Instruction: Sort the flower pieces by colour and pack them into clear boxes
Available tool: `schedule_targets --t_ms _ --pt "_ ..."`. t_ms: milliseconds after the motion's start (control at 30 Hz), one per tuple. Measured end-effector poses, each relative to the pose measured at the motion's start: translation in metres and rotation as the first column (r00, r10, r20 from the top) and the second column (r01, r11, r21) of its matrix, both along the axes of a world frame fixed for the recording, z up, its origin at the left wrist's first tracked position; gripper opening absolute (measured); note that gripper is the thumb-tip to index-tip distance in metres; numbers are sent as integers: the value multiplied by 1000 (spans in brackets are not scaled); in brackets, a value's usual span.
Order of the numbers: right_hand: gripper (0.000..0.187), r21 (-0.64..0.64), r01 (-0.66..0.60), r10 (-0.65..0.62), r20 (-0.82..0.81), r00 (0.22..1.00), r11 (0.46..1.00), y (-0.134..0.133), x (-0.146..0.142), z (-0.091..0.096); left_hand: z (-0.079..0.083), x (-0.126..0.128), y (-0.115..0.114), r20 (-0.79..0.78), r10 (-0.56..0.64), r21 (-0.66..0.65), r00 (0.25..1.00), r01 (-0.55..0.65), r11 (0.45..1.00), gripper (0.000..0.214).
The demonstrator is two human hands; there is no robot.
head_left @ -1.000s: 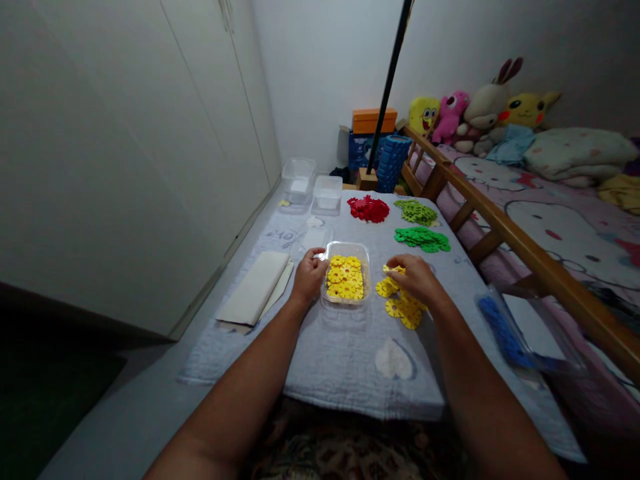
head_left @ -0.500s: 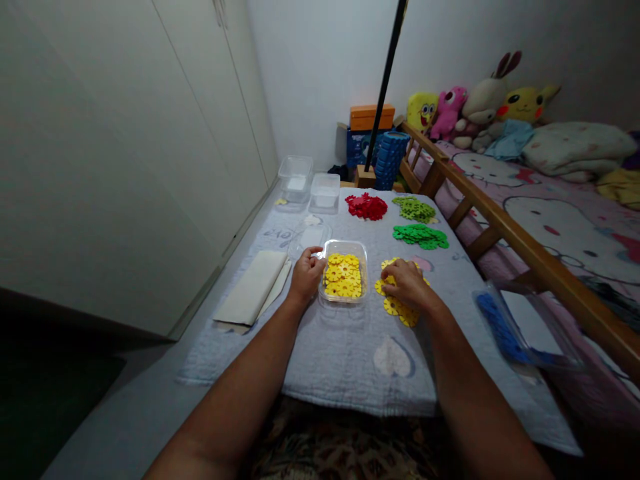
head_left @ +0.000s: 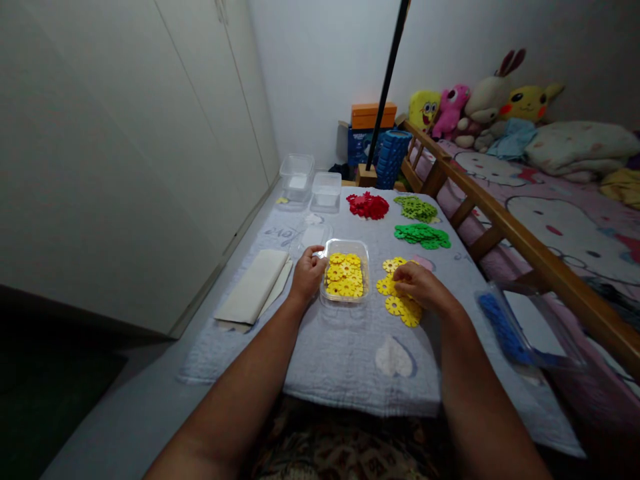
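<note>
A clear plastic tub (head_left: pixel 367 253) holds several yellow flower-shaped discs (head_left: pixel 345 275) on a pale quilted cloth (head_left: pixel 345 347). My left hand (head_left: pixel 308 273) is closed on the tub's left rim. A loose pile of yellow discs (head_left: pixel 393 285) lies just right of the tub. My right hand (head_left: pixel 424 288) rests on that pile, fingers curled over the discs; whether it holds any I cannot see.
Farther back lie a red disc pile (head_left: pixel 369 205), two green piles (head_left: pixel 421 235), two clear tubs (head_left: pixel 311 187) and a lid (head_left: pixel 314 236). Folded paper (head_left: pixel 254 287) sits left. A tray of blue pieces (head_left: pixel 505 330) lies right, by a wooden bed rail (head_left: pixel 520 247). A dark pole (head_left: pixel 386 87) stands behind.
My right hand has shifted a little on the loose yellow pile, from its upper left to lying over its middle. My left hand stays on the tub.
</note>
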State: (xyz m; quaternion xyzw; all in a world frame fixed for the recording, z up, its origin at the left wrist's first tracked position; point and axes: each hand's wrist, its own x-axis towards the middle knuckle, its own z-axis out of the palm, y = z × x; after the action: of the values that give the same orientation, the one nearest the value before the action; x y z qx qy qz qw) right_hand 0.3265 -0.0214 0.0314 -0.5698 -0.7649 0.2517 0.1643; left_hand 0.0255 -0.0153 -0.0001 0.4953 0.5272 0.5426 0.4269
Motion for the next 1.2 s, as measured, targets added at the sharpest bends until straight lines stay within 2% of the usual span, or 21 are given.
schedule_targets --t_ms 100,233,367,467,567,667,767,867,967,1100,1200 --pt "11 -105 -14 -4 -170 985 994 0 2 14 1 0 0 -2 2 -2 1000 -2 1000 37" --pt "17 -55 10 -27 -318 948 998 2 -11 38 1 1 0 -12 7 -8 1000 -7 1000 37" --pt "13 45 10 6 -331 943 999 15 -45 55 0 1 1 -17 10 2 1000 -10 1000 36" --pt "8 161 -5 38 -206 978 987 28 -73 60 0 1 1 -1 14 0 1000 -14 1000 36" --pt "12 244 -41 37 22 999 969 38 -96 60 0 1 1 7 9 0 1000 -9 1000 36" --pt "19 236 -94 42 216 975 967 44 -110 54 0 2 1 1 8 4 1000 -8 1000 36" --pt "24 217 -115 37 334 942 969 48 -116 44 -1 1 1 -2 8 7 1000 -8 1000 34" --pt "29 254 -94 -5 364 931 963 50 -116 38 -2 1 2 7 1 7 1000 -1 1000 34" --pt "28 318 -37 -70 318 945 947 48 -106 37 -4 1 3 13 -6 9 1000 6 1000 35" --pt "25 359 32 -112 205 972 933 39 -73 39 -3 0 3 11 4 9 1000 -4 1000 36" --pt "22 304 14 -69 169 983 953 28 -45 34 -1 0 2 -7 7 8 1000 -7 1000 37"
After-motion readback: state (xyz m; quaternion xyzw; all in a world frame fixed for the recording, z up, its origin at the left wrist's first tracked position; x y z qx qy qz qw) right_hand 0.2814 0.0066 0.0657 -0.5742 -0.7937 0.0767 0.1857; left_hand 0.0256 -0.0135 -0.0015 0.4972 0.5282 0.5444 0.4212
